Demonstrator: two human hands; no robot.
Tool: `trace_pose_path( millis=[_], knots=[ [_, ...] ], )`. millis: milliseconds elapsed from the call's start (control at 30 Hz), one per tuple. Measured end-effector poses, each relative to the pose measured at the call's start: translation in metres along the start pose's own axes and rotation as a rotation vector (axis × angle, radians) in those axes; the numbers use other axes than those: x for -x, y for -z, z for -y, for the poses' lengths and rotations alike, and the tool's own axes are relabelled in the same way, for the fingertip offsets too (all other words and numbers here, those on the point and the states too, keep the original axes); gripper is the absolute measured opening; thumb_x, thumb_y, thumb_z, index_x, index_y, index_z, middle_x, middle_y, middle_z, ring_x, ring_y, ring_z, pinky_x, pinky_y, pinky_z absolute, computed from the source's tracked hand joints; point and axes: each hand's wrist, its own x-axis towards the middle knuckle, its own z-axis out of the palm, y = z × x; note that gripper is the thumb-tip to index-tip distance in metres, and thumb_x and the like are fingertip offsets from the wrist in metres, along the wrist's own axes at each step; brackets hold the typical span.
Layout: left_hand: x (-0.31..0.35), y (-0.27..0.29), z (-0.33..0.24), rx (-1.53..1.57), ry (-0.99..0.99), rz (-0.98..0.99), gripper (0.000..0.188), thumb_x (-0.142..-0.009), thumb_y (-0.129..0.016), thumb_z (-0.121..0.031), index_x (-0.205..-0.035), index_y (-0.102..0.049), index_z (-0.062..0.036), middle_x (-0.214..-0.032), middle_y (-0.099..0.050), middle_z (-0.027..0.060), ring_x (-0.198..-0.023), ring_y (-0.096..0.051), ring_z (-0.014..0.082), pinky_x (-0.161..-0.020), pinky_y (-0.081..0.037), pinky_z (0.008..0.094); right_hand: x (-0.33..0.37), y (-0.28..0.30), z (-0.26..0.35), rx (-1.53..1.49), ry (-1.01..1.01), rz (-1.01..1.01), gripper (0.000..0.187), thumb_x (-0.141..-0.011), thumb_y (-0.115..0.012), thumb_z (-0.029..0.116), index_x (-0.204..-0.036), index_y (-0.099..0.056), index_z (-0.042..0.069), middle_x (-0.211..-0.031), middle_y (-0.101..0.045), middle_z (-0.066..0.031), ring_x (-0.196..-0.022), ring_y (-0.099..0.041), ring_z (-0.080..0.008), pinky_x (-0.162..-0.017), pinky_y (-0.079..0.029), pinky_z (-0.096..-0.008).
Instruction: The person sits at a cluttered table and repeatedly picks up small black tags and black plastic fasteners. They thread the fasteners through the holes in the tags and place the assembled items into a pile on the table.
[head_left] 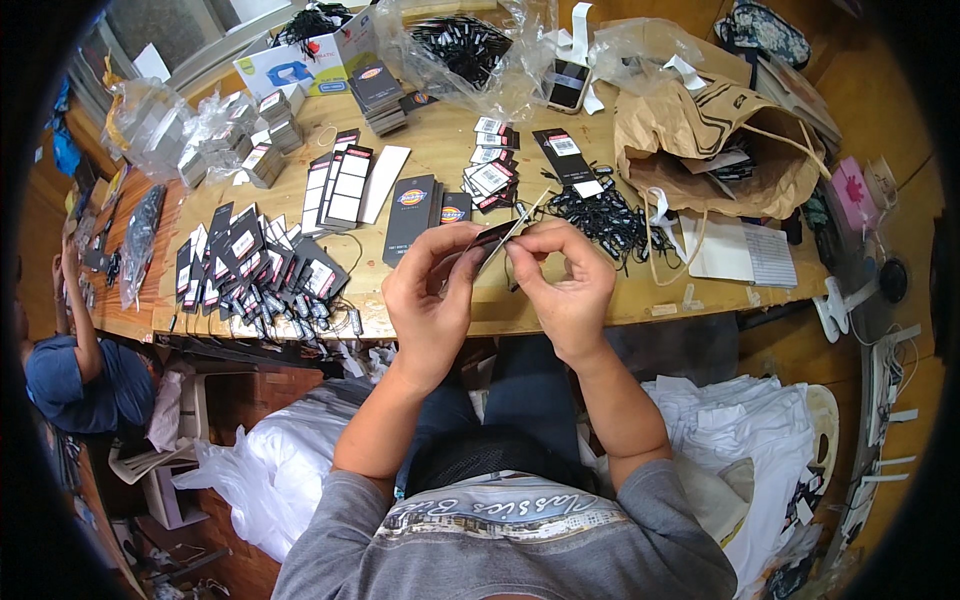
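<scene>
My left grip (430, 298) pinches a flat black cardboard tag (489, 235) | my right grip (570, 288), its edge | above the yellow-brown wooden bench (488, 316)

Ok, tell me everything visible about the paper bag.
The bag looks like creased brown paper, printed with dark curved stripes. It lies on its side at the right of the table, mouth open, dark items inside. Two pale cord handles show: one spans the mouth, the other loops toward the table edge. The right hand isn't touching it.
</scene>
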Motion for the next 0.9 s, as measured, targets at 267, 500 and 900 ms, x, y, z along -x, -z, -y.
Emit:
trace_pose_path(
  millis=[267,500,900],
  knots=[
    [0.002,-0.001,0.0,-0.028,-0.042,0.029,0.019,-0.071,-0.05,0.013,-0.089,-0.052,0.0057,-0.089,-0.057,0.0123,-0.082,-0.057,0.0164,-0.072,-0.047,0.0249,0.0,0.0,0.001,0.014,0.037,-0.007,0.01,-0.065,-0.06,-0.007,-0.07,-0.053,-0.001,-0.065,-0.054,-0.0065,-0.057,-0.051,-0.0117,-0.053,-0.041,-0.0223],
    [-0.004,0.009,0.006,-0.172,-0.182,0.159,0.024,-0.064,-0.052,0.014,-0.086,-0.053,0.0044,-0.085,-0.057,0.0138,-0.08,-0.057,0.0222,-0.07,-0.045,0.0271,-0.005,0.005,0.004,0.095,0.041,0.083,0.009,-0.066,-0.059,-0.006,-0.069,-0.052,-0.002,-0.065,-0.055,-0.0076,-0.058,-0.053,-0.014,-0.054,-0.042,-0.0233],
    [-0.001,0.01,0.019,0.467,0.467,0.092,0.015,-0.076,-0.057,-0.005,-0.089,-0.054,0.0031,-0.08,-0.057,0.0053,-0.071,-0.052,0.0091,-0.068,-0.042,0.0216,-0.007,0.011,0.005,0.114,0.017,0.208,0.008,-0.066,-0.061,-0.001,-0.071,-0.055,-0.002,-0.068,-0.056,-0.008,-0.064,-0.055,-0.0176,-0.059,-0.042,-0.0259]
  ],
)
